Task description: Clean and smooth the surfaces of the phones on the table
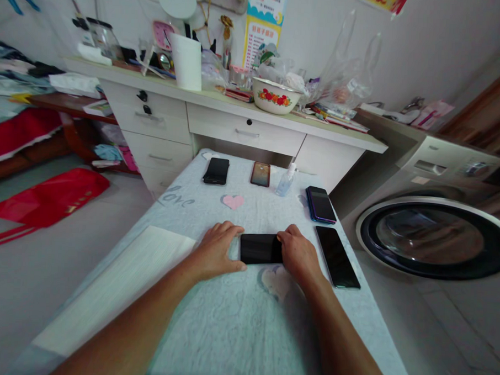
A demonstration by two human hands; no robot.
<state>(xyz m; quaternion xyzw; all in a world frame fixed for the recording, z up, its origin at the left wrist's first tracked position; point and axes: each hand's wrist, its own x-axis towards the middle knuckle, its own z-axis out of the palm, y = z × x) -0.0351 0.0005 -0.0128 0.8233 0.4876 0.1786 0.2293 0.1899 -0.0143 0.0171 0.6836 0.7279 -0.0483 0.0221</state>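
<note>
A black smartphone (260,249) lies sideways in front of me, screen up, on or just above the light blue tablecloth (223,319). My left hand (216,251) is at its left end, forefinger by the upper corner and thumb by the lower one. The right end is gripped by my right hand (300,253), its fingers curled and partly covering the edge. To the right lies another black smartphone (338,256), and beyond it a phone with a purple-blue edge (321,204). A small clear spray bottle (285,181) stands farther back, near a brown phone case (260,174) and a thick black phone (216,170).
A whitish sheet (121,287) lies along the table's left side. A white desk (244,129) carrying a flowered bowl (276,96), a white cup (186,63) and clutter stands behind. On the right is a washing machine (433,162); a red bag (54,198) lies on the floor.
</note>
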